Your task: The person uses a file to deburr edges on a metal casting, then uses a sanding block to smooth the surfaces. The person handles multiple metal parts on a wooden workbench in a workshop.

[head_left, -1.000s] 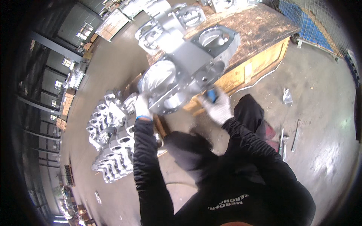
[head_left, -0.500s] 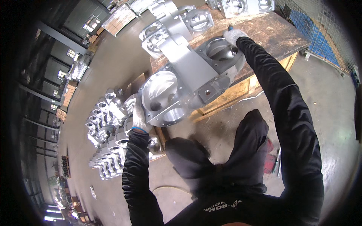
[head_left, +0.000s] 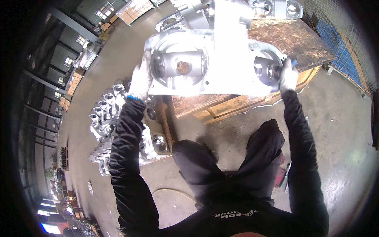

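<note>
While the big aluminium casting [head_left: 213, 51] hangs lifted above the wooden bench [head_left: 300, 47], left hand [head_left: 140, 81] wraps its left flange, right hand [head_left: 288, 77] curls into the right bore. Gloved grip looks shallow; a slip could drop it onto the stacked castings [head_left: 106, 126] below.

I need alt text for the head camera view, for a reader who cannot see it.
A person's two white-gloved hands, left hand and right hand, grip opposite ends of a large silvery cast-metal housing above a worn wooden workbench.
</note>
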A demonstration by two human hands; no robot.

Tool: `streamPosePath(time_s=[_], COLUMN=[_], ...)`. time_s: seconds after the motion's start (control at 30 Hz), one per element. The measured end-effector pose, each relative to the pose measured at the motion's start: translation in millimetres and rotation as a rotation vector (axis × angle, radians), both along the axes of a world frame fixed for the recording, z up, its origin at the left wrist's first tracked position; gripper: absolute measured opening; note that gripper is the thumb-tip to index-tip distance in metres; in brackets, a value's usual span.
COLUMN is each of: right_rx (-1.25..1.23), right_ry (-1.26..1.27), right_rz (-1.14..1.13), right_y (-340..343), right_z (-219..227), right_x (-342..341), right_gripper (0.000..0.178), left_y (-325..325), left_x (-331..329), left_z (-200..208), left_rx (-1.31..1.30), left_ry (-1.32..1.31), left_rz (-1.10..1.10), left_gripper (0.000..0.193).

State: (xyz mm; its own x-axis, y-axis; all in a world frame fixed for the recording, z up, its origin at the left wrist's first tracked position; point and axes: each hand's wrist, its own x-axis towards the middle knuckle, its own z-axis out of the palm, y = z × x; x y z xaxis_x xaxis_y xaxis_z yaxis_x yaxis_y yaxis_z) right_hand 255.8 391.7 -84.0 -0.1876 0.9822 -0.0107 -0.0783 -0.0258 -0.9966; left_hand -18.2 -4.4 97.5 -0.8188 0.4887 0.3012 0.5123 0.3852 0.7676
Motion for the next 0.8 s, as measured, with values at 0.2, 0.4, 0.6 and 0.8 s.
streamPosePath(time_s=[0.2,0.4,0.6,0.8], right_rx=[-0.178,0.490,0.271,0.203], right_ry=[0.272,0.149,0.105,0.189], right_rz=[-0.240,-0.113,0.318,0.254], right_y=[-121,-108,-25,47], right_z=[0,42,48,-33], right_x=[22,-8,-60,-36], right_gripper=[0.043,0.045,0.042,0.048], left_y=[-6,-47,-52,-22], left_x=[-58,-24,16,74], left_z=[-35,-156,-255,-256], left_rx=[0.251,0.785,0.927,0.520], left_ry=[-0.438,-0.505,-0.242,-0.182], left_rz=[-0.175,-0.043,0.074,0.431], left_gripper=[0.063,0.073,0.075,0.073])
